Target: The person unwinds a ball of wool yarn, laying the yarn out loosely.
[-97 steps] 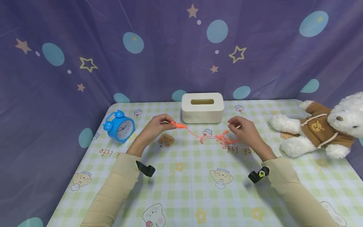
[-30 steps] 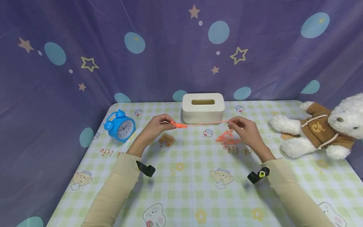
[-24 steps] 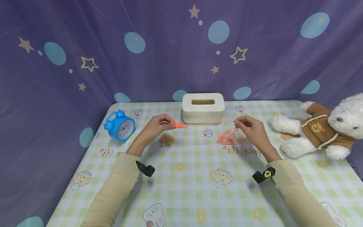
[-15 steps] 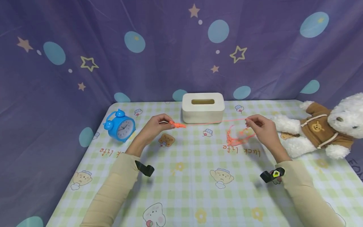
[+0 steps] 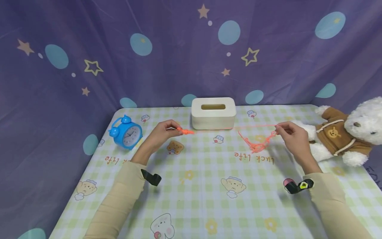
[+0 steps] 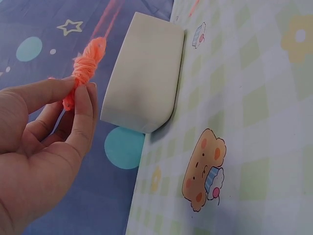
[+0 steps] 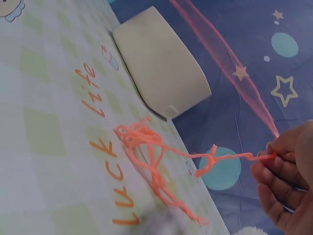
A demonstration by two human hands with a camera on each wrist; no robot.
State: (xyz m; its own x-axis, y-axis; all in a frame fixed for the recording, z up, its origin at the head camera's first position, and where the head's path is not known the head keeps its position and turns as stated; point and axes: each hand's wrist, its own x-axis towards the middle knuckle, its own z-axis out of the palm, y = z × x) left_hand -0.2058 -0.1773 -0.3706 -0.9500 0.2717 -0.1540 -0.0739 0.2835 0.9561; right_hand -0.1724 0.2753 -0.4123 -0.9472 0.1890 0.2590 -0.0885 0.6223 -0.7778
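A small bundle of wound orange yarn (image 6: 84,68) is pinched between the thumb and fingers of my left hand (image 5: 162,135), over the left-middle of the table. From it a yarn strand (image 5: 253,125) runs nearly level to my right hand (image 5: 295,141), which pinches it at thumb and fingertips. The strand looks blurred in both wrist views. A loose yarn tangle (image 7: 146,142) lies on the tablecloth below and left of the right hand, and one knotted length rises from it to those fingers. Some right fingertips are hidden in the head view.
A cream tissue box (image 5: 213,118) stands at the back, behind the strand. A blue alarm clock (image 5: 126,133) stands at the back left. The white teddy bear (image 5: 334,136) in a brown hoodie lies at the right, close behind the right hand. A purple curtain (image 5: 185,66) hangs behind the table.
My right hand first takes the strand near the tangle, then moves right, drawing it out longer and straight. The tangle shifts right and opens out. The left hand stays nearly still with the bundle.
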